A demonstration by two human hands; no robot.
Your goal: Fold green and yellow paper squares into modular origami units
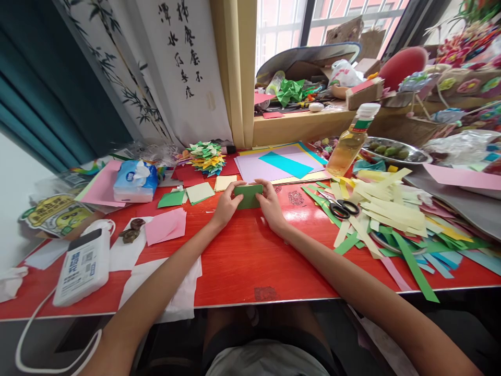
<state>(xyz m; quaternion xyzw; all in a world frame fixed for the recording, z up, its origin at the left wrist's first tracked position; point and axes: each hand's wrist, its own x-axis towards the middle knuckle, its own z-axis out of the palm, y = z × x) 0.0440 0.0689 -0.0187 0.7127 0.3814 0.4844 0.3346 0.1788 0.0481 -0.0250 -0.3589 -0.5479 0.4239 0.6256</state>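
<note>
Between my two hands is a small green piece of paper (249,198), held upright just above the red table (250,261). My left hand (227,201) pinches its left edge, with the thumb on the near face. On the right edge, my right hand (271,202) grips it the same way. The fingers behind the paper are partly hidden. Left of my hands lie a pale green stack of paper squares (201,192), a green square (172,199) and a cream stack (225,183). Pink paper squares (166,226) rest nearer to me.
Scissors (340,208) with black handles lie among cut paper strips (391,203) at the right. Behind them stand a bottle (351,141) and a metal dish (415,155). A folded-paper piece (206,158), a tissue pack (135,181) and a white power bank (84,266) occupy the left.
</note>
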